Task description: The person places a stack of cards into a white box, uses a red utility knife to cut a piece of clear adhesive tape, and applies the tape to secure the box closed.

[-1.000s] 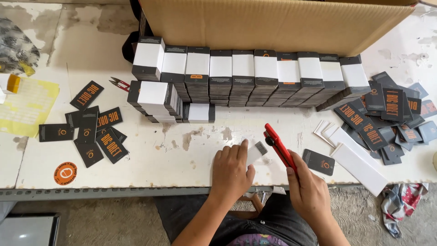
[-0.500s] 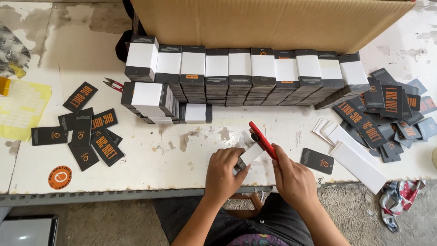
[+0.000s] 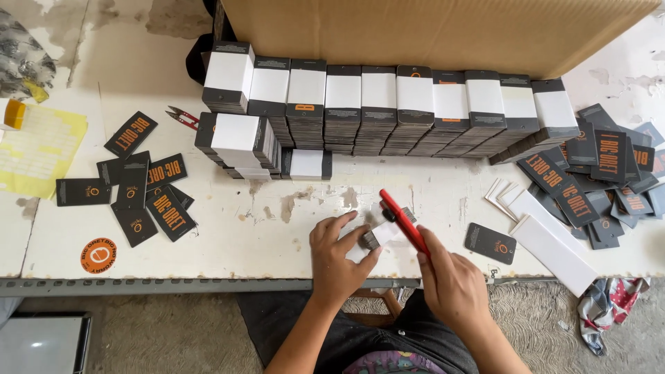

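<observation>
— Left hand (image 3: 339,260)?
— Closed on a small stack of dark cards wrapped in a white paper band (image 3: 374,235), pressed to the worn white tabletop (image 3: 263,242) near its front edge.
— Right hand (image 3: 450,284)?
— Gripping a slim red-handled tool (image 3: 405,221), tip touching the bundle's top.
— Around them?
— Rows of banded dark card stacks (image 3: 377,111) behind, against a brown cardboard box (image 3: 429,31). Loose black tags with orange print (image 3: 149,194) left; white paper strips (image 3: 547,239) right.
</observation>
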